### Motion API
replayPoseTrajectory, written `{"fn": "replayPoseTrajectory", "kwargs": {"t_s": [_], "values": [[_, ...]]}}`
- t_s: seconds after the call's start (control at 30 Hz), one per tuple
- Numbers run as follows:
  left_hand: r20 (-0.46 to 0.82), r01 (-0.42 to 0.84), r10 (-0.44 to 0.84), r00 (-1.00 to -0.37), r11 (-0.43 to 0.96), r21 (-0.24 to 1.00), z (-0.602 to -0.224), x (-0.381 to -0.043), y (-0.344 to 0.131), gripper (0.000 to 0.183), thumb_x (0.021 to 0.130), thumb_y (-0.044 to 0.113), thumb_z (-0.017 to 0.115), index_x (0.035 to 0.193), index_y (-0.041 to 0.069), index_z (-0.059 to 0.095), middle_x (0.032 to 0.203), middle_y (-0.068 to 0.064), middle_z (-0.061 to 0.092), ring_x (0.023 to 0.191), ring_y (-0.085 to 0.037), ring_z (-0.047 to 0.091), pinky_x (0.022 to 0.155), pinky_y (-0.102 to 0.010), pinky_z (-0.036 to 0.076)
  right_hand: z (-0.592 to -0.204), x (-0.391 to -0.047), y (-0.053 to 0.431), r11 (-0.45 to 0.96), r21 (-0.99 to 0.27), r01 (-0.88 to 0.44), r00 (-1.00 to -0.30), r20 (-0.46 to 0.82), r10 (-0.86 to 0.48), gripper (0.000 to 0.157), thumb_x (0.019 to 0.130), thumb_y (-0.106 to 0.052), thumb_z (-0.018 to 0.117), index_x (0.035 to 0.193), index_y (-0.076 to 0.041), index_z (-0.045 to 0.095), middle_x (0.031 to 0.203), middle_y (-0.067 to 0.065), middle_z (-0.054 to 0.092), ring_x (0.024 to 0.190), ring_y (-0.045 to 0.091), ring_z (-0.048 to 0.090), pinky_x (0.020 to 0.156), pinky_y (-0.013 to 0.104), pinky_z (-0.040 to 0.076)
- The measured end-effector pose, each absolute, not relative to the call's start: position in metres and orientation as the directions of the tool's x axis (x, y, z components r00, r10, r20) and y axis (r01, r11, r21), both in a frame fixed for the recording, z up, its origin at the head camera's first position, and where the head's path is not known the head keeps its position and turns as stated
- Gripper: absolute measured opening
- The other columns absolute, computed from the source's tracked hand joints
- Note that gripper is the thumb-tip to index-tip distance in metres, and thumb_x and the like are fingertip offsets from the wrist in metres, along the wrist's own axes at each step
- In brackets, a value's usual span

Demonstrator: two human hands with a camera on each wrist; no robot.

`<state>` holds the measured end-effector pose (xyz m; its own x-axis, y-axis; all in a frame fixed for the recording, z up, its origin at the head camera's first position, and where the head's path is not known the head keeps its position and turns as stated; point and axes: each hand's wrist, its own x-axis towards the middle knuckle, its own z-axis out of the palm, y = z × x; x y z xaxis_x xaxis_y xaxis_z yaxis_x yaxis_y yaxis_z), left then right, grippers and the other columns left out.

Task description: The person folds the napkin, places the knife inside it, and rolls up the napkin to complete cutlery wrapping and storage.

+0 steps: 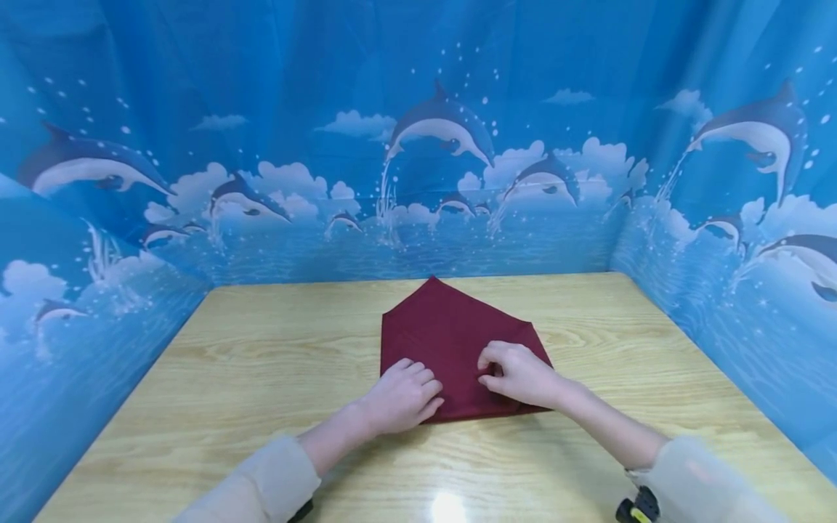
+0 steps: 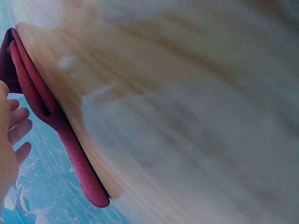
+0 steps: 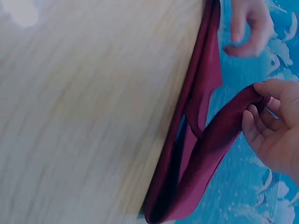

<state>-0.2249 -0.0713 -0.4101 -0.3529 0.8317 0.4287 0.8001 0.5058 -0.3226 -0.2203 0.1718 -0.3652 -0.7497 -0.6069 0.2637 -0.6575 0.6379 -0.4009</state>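
1. While pinching raised flap of folded maroon cloth [image 1: 445,330] with right hand [image 1: 522,375], holds it above lower layers.
2. Has left hand [image 1: 404,396] at cloth's left end, fingers loosely bent; can't tell if touching.
3. Find cloth on wood-grain table [image 1: 281,349].

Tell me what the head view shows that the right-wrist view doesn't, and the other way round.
Only the head view shows the top face of the maroon cloth with its far point, plus the left sleeve and right sleeve.

Only the right-wrist view clearly shows, from the side, the right hand pinching a raised flap of the cloth, with an open gap beside it.

Both show the cloth, the right hand, the left hand, the wooden tabletop and the blue dolphin backdrop.
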Motion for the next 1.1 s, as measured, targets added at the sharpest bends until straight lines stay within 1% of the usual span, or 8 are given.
{"fn": "replayPoseTrajectory", "kwargs": {"t_s": [0.1,0.23,0.47,0.73,0.83,0.93,1.0,1.1], "values": [[0.490,0.800,0.794,-0.360,0.533,-0.276,-0.406,-0.225,-0.068,0.017,0.086,0.032,0.063,0.089,0.016,0.066,0.082,0.004,0.061,0.078,-0.013,0.055,0.072,-0.029,0.042,-0.369,-0.219,0.163,0.609,-0.457,-0.648,-0.753,0.263,-0.603,0.011,0.080,-0.006,0.070,0.084,-0.011,0.061,0.079,-0.008,0.053,0.065,0.003,0.050,0.061,0.022,0.045],[0.565,0.808,0.750,-0.343,0.543,-0.229,-0.401,-0.224,-0.064,0.017,0.084,0.030,0.066,0.088,0.014,0.067,0.082,0.003,0.063,0.076,-0.013,0.056,0.069,-0.027,0.043,-0.375,-0.217,0.153,0.566,-0.519,-0.640,-0.751,0.267,-0.604,0.012,0.078,-0.001,0.069,0.083,-0.008,0.061,0.080,-0.005,0.056,0.068,0.004,0.054,0.061,0.021,0.047],[0.612,0.829,0.722,-0.323,0.528,-0.185,-0.400,-0.222,-0.062,0.016,0.080,0.028,0.071,0.086,0.014,0.067,0.080,0.004,0.064,0.074,-0.011,0.057,0.067,-0.025,0.043,-0.381,-0.216,0.142,0.552,-0.564,-0.615,-0.768,0.267,-0.583,0.015,0.077,0.001,0.069,0.082,-0.008,0.059,0.081,-0.004,0.057,0.070,0.005,0.056,0.062,0.021,0.048],[0.678,0.813,0.687,-0.262,0.535,-0.228,-0.402,-0.225,-0.061,0.010,0.077,0.020,0.072,0.081,0.013,0.066,0.076,0.003,0.062,0.071,-0.012,0.057,0.066,-0.026,0.043,-0.380,-0.217,0.134,0.538,-0.566,-0.625,-0.760,0.283,-0.585,0.016,0.077,0.003,0.068,0.087,-0.006,0.059,0.085,-0.002,0.057,0.072,0.007,0.057,0.063,0.021,0.048],[0.688,0.802,0.680,-0.256,0.546,-0.241,-0.403,-0.227,-0.064,0.006,0.076,0.018,0.069,0.077,0.014,0.064,0.072,0.003,0.059,0.068,-0.014,0.055,0.064,-0.028,0.042,-0.382,-0.216,0.135,0.550,-0.516,-0.656,-0.742,0.307,-0.596,0.021,0.077,0.003,0.068,0.094,-0.005,0.059,0.093,0.001,0.055,0.072,0.009,0.056,0.063,0.021,0.047],[0.701,0.798,0.668,-0.249,0.551,-0.243,-0.403,-0.228,-0.070,0.008,0.073,0.016,0.066,0.071,0.014,0.060,0.068,0.003,0.056,0.064,-0.014,0.054,0.062,-0.029,0.041,-0.382,-0.214,0.139,0.585,-0.397,-0.707,-0.706,0.338,-0.623,0.026,0.078,0.000,0.068,0.101,-0.006,0.057,0.101,0.002,0.051,0.074,0.011,0.054,0.062,0.021,0.046],[0.707,0.803,0.661,-0.250,0.549,-0.230,-0.401,-0.228,-0.075,0.009,0.071,0.015,0.065,0.068,0.014,0.057,0.066,0.002,0.053,0.062,-0.014,0.053,0.061,-0.029,0.041,-0.381,-0.215,0.143,0.606,-0.298,-0.737,-0.675,0.354,-0.647,0.027,0.079,-0.004,0.069,0.102,-0.007,0.057,0.103,0.002,0.051,0.077,0.012,0.055,0.063,0.022,0.047],[0.710,0.805,0.658,-0.251,0.549,-0.224,-0.399,-0.229,-0.083,0.011,0.069,0.014,0.062,0.066,0.013,0.052,0.064,0.003,0.051,0.060,-0.014,0.051,0.059,-0.029,0.040,-0.380,-0.216,0.150,0.615,-0.179,-0.768,-0.634,0.356,-0.687,0.023,0.079,-0.009,0.071,0.099,-0.010,0.059,0.102,0.000,0.052,0.082,0.012,0.057,0.065,0.026,0.048]]}}
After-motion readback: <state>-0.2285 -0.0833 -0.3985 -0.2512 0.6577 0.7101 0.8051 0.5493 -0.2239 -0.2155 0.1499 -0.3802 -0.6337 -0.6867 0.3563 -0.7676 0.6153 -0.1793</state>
